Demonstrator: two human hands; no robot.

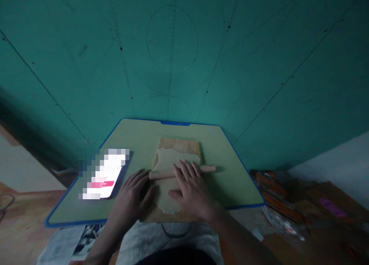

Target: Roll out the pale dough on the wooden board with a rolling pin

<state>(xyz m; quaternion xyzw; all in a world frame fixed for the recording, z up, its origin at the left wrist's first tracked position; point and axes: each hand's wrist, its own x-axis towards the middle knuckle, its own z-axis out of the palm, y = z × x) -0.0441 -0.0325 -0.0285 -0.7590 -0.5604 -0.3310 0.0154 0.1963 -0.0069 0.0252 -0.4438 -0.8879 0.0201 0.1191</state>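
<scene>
A wooden rolling pin [163, 175] lies across a thin, flattened sheet of pale dough [170, 194]. The dough covers most of a wooden board [178, 143], and its edge is uneven. My right hand [190, 184] rests on the pin right of its middle. Its fingers are stretched over the pin and apart, with the thumb spread over the dough. At the pin's left end is my left hand [134, 194], fingers extended toward it and thumb held apart. Whether those fingertips press on the pin is hard to tell. The pin's right end sticks out past the board.
The board lies on a small pale table [230, 180] with a blue rim. A lit phone or tablet [108, 182], partly pixelated, is on its left side. Behind the table stands a green wall [184, 65]. Cardboard and plastic-wrapped items [288, 222] lie on the floor at right.
</scene>
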